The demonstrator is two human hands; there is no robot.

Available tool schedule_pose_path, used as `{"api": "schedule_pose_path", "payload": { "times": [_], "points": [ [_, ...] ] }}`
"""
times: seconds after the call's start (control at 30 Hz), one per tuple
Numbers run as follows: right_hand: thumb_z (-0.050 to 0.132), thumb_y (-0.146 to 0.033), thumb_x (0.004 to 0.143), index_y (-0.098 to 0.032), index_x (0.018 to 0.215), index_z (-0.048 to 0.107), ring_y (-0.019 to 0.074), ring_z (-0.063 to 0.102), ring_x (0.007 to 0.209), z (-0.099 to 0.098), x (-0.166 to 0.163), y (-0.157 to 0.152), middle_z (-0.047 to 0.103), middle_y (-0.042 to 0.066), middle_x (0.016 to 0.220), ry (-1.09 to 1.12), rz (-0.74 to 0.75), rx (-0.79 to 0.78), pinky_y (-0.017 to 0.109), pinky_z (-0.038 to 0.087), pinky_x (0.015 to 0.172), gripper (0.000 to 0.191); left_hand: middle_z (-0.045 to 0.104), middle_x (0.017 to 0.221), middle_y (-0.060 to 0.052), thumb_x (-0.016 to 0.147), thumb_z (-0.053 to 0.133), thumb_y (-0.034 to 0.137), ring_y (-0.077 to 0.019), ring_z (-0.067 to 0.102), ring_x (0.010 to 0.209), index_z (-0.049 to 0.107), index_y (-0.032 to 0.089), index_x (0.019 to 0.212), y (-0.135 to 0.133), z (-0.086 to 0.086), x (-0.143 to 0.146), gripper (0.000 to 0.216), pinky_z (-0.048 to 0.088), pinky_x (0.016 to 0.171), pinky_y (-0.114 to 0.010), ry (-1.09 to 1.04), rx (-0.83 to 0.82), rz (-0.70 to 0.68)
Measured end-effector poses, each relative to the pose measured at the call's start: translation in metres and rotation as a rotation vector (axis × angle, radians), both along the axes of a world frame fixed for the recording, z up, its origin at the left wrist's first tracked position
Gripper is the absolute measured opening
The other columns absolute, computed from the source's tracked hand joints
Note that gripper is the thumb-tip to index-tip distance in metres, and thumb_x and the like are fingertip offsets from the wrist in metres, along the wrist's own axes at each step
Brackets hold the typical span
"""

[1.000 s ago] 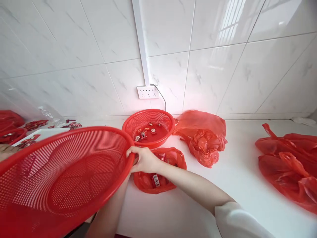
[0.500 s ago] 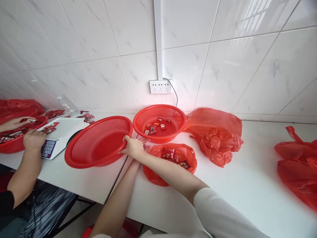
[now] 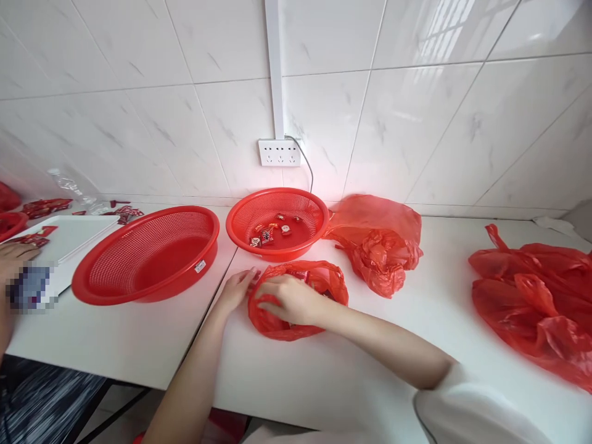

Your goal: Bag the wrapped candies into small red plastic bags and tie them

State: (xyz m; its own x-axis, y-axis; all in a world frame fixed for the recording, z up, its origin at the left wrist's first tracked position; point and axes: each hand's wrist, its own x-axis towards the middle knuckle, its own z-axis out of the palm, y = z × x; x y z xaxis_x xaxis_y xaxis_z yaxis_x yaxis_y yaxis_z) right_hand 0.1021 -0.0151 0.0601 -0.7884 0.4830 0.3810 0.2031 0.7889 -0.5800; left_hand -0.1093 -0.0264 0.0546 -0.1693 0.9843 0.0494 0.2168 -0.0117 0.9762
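A red plastic bag (image 3: 332, 279) with its mouth spread lies in front of me, holding dark and red wrapped snack packets (image 3: 319, 286). At its left edge, my left hand (image 3: 237, 290) is closed on the bag's rim, its fingertips partly hidden. My right hand (image 3: 291, 299) is over the bag's mouth, fingers bent and thumb apart from them, with nothing visible between them. Behind the bag stands a round red mesh basket (image 3: 300, 237) with several small wrapped pieces (image 3: 267, 235) in it. To the left, a larger red mesh basket (image 3: 161, 262) rests on the table, untouched.
Crumpled red bags lie to the right (image 3: 383, 259) and far right (image 3: 531, 302). A co-worker's hand (image 3: 16, 262) is at a white scale (image 3: 76, 237) on the left, near loose packets (image 3: 46, 206). A socket strip (image 3: 280, 153) is on the tiled wall (image 3: 222, 129).
My right hand has let go of the large basket's rim and moved right to the bag. The large basket now sits on the table. The view has turned slightly right.
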Motion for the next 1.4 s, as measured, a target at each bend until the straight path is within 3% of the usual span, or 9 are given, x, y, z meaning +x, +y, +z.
{"api": "schedule_pose_path", "payload": {
  "times": [0.2, 0.47, 0.6, 0.73, 0.83, 0.93, 1.13, 1.23, 1.4],
  "points": [
    [0.055, -0.030, 0.089, -0.016, 0.098, 0.060, 0.0278, 0.060, 0.091, -0.035, 0.103, -0.003, 0.063, 0.013, 0.096, -0.546, -0.653, 0.124, 0.040, 0.048, 0.077, 0.018, 0.070, 0.101, -0.007, 0.074, 0.065, 0.051, -0.0231, 0.065, 0.085, 0.066, 0.018, 0.099, -0.006, -0.038, 0.017, 0.041, 0.049, 0.072, -0.030, 0.370, -0.294, -0.146],
    [0.060, -0.028, 0.084, -0.014, 0.131, 0.043, 0.0311, 0.056, 0.108, -0.065, 0.116, 0.004, 0.053, 0.019, 0.125, -0.560, -1.025, -0.001, 0.034, 0.050, 0.071, 0.052, 0.067, 0.087, -0.006, 0.084, 0.047, 0.036, -0.0206, 0.059, 0.077, 0.063, 0.021, 0.082, -0.007, -0.017, 0.025, 0.022, 0.039, 0.068, -0.029, 0.947, -0.088, -0.035],
    [0.056, -0.022, 0.084, -0.017, 0.133, 0.042, 0.0235, 0.065, 0.083, -0.046, 0.134, 0.018, 0.067, 0.010, 0.093, -0.397, -0.970, -0.214, 0.031, 0.048, 0.067, 0.051, 0.065, 0.073, -0.005, 0.086, 0.042, 0.038, -0.0203, 0.056, 0.067, 0.063, 0.021, 0.075, -0.010, 0.019, 0.032, 0.029, 0.035, 0.060, -0.029, 0.996, -0.048, -0.004],
    [0.057, -0.029, 0.083, -0.022, 0.093, 0.061, 0.0162, 0.061, 0.072, 0.001, 0.155, 0.024, 0.067, 0.002, 0.082, 0.006, -0.941, -0.202, 0.026, 0.045, 0.064, 0.013, 0.064, 0.065, -0.003, 0.082, 0.047, 0.040, -0.0186, 0.054, 0.062, 0.066, 0.020, 0.076, -0.008, 0.070, 0.036, 0.028, 0.034, 0.058, -0.028, 0.939, 0.047, 0.010],
    [0.062, -0.045, 0.081, -0.020, 0.067, 0.053, 0.0131, 0.053, 0.061, 0.038, 0.167, 0.022, 0.060, 0.000, 0.070, 0.234, -0.840, -0.332, 0.025, 0.042, 0.056, 0.030, 0.066, 0.068, -0.002, 0.078, 0.054, 0.040, -0.0182, 0.056, 0.064, 0.068, 0.021, 0.075, -0.003, 0.102, 0.042, 0.024, 0.038, 0.059, -0.028, 0.809, 0.089, -0.023],
    [0.065, -0.049, 0.079, -0.020, 0.067, 0.050, 0.0112, 0.052, 0.060, 0.062, 0.171, 0.021, 0.054, -0.002, 0.065, 0.551, -0.663, -0.499, 0.025, 0.044, 0.058, 0.035, 0.067, 0.070, -0.002, 0.076, 0.058, 0.039, -0.0169, 0.058, 0.063, 0.068, 0.020, 0.070, 0.004, 0.120, 0.050, 0.023, 0.042, 0.059, -0.028, 0.693, 0.113, -0.044],
    [0.062, -0.041, 0.084, -0.030, 0.109, 0.055, 0.0138, 0.061, 0.079, 0.075, 0.147, 0.011, 0.064, 0.001, 0.094, 0.921, -0.537, -0.349, 0.029, 0.050, 0.075, 0.029, 0.072, 0.083, -0.007, 0.076, 0.063, 0.043, -0.0187, 0.066, 0.072, 0.070, 0.019, 0.079, 0.015, 0.113, 0.069, 0.026, 0.048, 0.056, -0.025, 0.340, 0.104, -0.143],
    [0.057, -0.044, 0.088, -0.023, 0.094, 0.063, 0.0174, 0.062, 0.091, 0.067, 0.122, 0.006, 0.066, 0.004, 0.099, 0.624, -0.465, -0.285, 0.033, 0.049, 0.083, 0.022, 0.071, 0.084, -0.008, 0.080, 0.061, 0.047, -0.0192, 0.066, 0.077, 0.070, 0.018, 0.082, 0.019, 0.100, 0.081, 0.030, 0.048, 0.057, -0.024, 0.259, 0.129, -0.259],
    [0.069, -0.047, 0.077, -0.020, 0.082, 0.064, 0.0169, 0.059, 0.076, 0.040, 0.087, 0.009, 0.065, 0.001, 0.083, 0.146, -0.240, -0.381, 0.032, 0.048, 0.072, 0.028, 0.070, 0.091, -0.007, 0.083, 0.060, 0.049, -0.0201, 0.065, 0.086, 0.070, 0.018, 0.088, 0.027, 0.083, 0.100, 0.033, 0.051, 0.065, -0.028, 0.177, 0.239, -0.398]
  ]
}}
